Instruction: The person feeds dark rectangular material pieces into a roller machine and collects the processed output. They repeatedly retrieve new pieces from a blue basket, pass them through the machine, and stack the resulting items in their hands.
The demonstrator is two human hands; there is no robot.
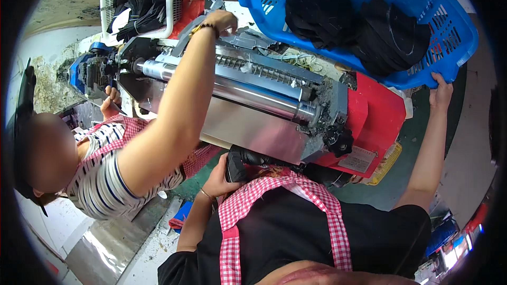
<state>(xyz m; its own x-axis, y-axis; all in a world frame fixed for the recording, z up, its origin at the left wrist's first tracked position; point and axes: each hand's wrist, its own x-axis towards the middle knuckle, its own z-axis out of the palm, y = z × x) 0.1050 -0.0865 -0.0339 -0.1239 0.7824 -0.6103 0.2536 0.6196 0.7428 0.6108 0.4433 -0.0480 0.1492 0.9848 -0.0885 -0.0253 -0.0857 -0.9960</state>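
Head view, right hand (440,93): closed on the rim of a blue basket (465,47), right of frame, with no clear gap between fingers and plastic; probably gripped at that corner to steady it.
Left hand (217,180): curled around the near end of a black bundle (237,166), lower centre, with finger ends partly hidden; seemingly pressed snug to keep it from loosening.
Blue basket: at upper right, apparently tilted, with dark fabric rolls (391,34) lying together inside its slotted walls.
Machine (259,99): across the centre, with steel rollers bared and a red housing (369,111) at right.
Co-worker's hands (224,21): one above the machine at upper centre, fingers bent, one at left; cannot tell what either holds.
White basket (170,0): upper left, beyond the machine, full of dark pieces; perhaps placed there for easy reach.
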